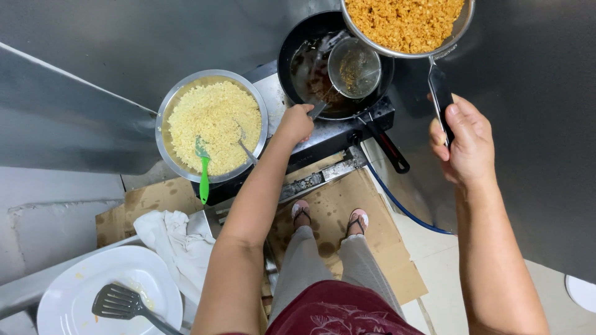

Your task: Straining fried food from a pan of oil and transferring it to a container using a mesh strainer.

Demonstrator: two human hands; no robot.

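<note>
My left hand [295, 122] grips the handle of a small mesh skimmer [354, 68] held over a black frying pan [299, 49] of dark oil on a gas stove [332, 133]. My right hand [469, 142] holds the handle of a large metal strainer [406, 25] full of browned fried bits, raised above the pan's right side. To the left stands a metal bowl [166, 102] of pale yellow uncooked bits, with a green spatula [203, 170] and a spoon [244, 141] lying in it.
A white plate [81, 291] with a slotted metal turner [121, 303] sits at lower left beside a white cloth [174, 242]. Flattened cardboard [338, 201] covers the floor under my sandalled feet. A blue hose [397, 205] runs from the stove. Metal walls surround the stove.
</note>
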